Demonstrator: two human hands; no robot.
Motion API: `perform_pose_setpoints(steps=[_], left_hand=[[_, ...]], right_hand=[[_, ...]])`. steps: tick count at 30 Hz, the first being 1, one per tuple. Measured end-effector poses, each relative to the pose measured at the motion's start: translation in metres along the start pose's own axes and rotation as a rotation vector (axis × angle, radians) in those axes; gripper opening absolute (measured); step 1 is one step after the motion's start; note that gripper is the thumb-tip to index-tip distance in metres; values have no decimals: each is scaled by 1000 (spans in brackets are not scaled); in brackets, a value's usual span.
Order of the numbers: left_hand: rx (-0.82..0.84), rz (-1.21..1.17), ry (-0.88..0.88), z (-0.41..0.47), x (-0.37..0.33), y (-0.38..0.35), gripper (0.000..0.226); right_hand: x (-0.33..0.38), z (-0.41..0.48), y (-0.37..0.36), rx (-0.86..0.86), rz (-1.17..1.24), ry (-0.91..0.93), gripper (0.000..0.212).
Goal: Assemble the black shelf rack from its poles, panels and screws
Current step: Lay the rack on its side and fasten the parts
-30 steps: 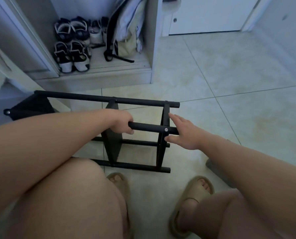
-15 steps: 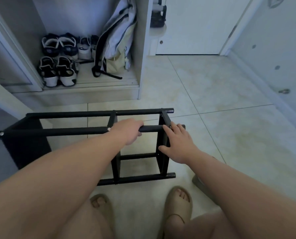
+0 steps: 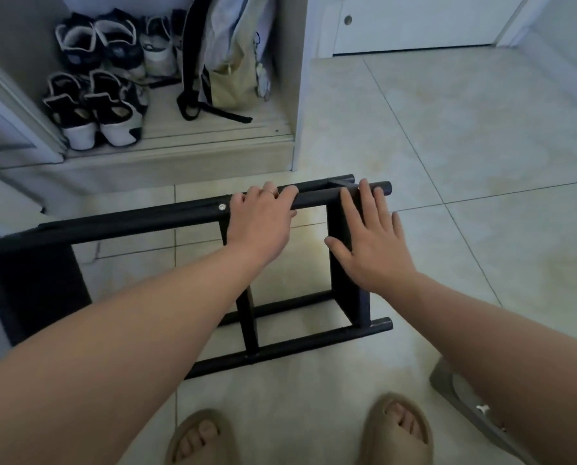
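Black shelf rack (image 3: 280, 349): top pole (image 3: 146, 223) in curled left hand (image 3: 260, 226), end panel (image 3: 347, 303) under flat right hand (image 3: 371, 250)

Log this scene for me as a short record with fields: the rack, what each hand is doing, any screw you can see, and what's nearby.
rack: black shelf rack standing on the tiled floor, poles and panels joined
left hand: grips the top pole, fingers curled over it
right hand: lies flat on the end panel, fingers straight
screw: one head shows in the top pole, beside the left hand
nearby: shoes and a bag in the open cabinet behind the rack
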State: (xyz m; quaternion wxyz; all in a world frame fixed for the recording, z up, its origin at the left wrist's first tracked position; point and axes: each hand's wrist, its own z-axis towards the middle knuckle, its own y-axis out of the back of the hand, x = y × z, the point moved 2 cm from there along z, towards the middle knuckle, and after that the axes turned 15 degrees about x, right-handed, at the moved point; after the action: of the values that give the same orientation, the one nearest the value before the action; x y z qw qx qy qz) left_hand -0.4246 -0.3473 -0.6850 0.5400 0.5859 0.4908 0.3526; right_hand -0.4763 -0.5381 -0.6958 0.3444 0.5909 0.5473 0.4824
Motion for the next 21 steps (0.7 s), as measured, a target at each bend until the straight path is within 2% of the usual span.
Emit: perform_pose_setpoints(steps=[4, 11, 15, 18, 21], left_hand=[[-37, -14, 9, 29, 8, -27, 23], [155, -33, 67, 57, 24, -90, 20], [168, -48, 80, 60, 33, -105, 22], [147, -62, 93, 54, 35, -101, 30], [222, -15, 62, 35, 27, -89, 51]], right_hand=[[-3, 35, -30, -21, 50, -26, 81], [-18, 68, -86, 159, 50, -17, 82], [-18, 77, -97, 217, 44, 2, 82], [-23, 66, -94, 258, 38, 10, 83], [-39, 36, -79, 311, -13, -2, 83]])
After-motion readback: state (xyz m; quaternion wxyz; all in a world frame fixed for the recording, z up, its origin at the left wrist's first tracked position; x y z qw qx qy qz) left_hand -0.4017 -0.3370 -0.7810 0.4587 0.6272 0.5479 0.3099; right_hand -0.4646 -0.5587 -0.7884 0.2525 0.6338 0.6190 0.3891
